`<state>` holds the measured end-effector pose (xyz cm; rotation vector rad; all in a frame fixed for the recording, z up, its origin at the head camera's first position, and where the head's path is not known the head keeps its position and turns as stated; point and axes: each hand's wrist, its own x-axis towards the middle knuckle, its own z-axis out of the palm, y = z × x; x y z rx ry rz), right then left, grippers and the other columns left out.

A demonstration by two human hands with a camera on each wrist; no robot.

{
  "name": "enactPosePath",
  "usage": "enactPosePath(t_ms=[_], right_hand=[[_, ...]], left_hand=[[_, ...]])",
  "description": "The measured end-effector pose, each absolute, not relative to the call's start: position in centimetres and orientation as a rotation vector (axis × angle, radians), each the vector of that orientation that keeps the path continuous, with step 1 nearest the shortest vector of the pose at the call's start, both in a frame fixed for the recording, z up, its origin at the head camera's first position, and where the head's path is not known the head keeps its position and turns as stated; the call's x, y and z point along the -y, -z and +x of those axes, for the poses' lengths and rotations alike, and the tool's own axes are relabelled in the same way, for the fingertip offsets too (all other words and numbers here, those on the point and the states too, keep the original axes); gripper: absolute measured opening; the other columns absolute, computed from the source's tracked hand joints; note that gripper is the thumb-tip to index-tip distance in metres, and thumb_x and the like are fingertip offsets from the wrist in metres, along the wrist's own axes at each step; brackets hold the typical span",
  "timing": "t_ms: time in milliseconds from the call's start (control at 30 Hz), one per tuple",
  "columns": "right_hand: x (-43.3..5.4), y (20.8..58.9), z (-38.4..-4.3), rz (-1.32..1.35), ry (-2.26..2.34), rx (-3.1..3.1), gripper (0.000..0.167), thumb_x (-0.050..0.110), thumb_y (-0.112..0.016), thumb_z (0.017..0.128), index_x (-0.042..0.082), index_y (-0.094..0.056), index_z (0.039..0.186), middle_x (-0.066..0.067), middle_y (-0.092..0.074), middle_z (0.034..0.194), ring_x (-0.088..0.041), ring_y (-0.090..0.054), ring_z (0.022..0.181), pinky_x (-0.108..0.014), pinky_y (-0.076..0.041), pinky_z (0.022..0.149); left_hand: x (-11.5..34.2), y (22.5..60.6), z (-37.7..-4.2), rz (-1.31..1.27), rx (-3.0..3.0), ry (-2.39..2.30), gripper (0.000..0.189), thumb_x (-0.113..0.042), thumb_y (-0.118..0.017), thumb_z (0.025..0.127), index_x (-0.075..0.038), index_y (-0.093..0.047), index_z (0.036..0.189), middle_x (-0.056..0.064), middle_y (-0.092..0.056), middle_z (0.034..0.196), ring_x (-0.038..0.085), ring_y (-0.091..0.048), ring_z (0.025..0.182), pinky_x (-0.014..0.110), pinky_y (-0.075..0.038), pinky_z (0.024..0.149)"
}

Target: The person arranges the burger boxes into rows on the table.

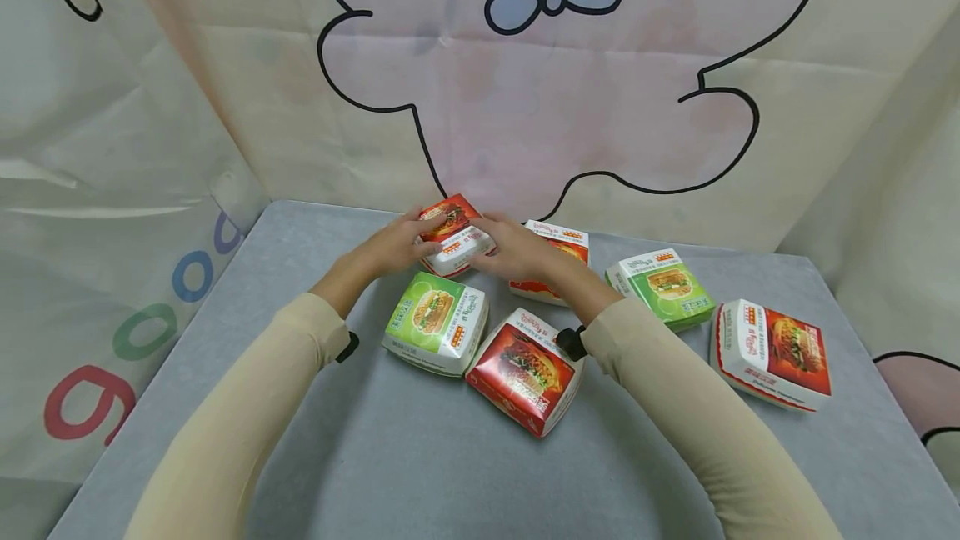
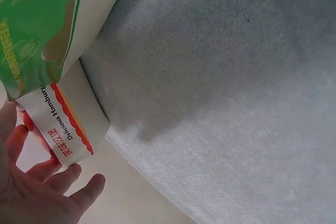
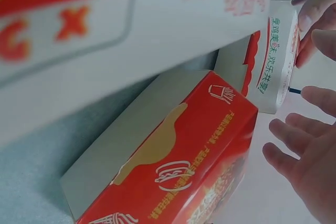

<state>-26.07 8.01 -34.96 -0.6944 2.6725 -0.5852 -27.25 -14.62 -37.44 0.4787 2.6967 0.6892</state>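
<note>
A red-and-white hamburger box [image 1: 452, 238] sits near the table's back edge, between both hands. My left hand [image 1: 401, 242] is at its left side, thumb and index overlapping the box in the head view. In the left wrist view the left fingers [image 2: 63, 179] are loosely spread along the box's edge. From the right, my right hand [image 1: 513, 248] reaches to the same box. Its fingers look spread and relaxed in the right wrist view. Just in front stands a green-and-white hamburger box [image 1: 435, 323], with a red hamburger box [image 1: 528, 369] next to it.
Behind the right wrist is another red-and-white box [image 1: 558, 248], partly hidden by the arm. Farther right stand a second green box [image 1: 663, 286] and a red-and-white box [image 1: 772, 354]. A printed cloth [image 1: 600, 107] hangs behind the grey table [image 1: 420, 473].
</note>
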Motion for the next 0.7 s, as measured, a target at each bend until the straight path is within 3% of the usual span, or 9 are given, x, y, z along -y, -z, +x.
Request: enactPosePath(t_ms=[467,700], right_hand=[[-8.24,35.4,-26.16,-0.689,0.51,-2.634,0.058,0.032,-0.06,0.099,0.006,-0.046,0.148,-0.016,-0.029,0.16,-0.032,-0.029,0.146,-0.048,-0.03,0.115],[-8.26,35.33,-25.69,-0.703,0.455,-2.672,0.057,0.033,-0.059,0.099,0.007,-0.047,0.148,-0.017,-0.031,0.158,-0.032,-0.033,0.144,-0.049,-0.033,0.113]], left_hand=[[14.6,37.59,-27.21,0.483,-2.76,-0.683,0.061,-0.037,-0.055,0.102,-0.021,-0.033,0.157,0.023,-0.01,0.164,0.043,-0.016,0.148,0.065,-0.025,0.112],[14.51,37.7,-27.09,0.424,-2.833,-0.678,0.069,-0.047,-0.062,0.096,-0.018,-0.039,0.154,0.02,-0.018,0.162,0.044,-0.028,0.144,0.066,-0.03,0.108]])
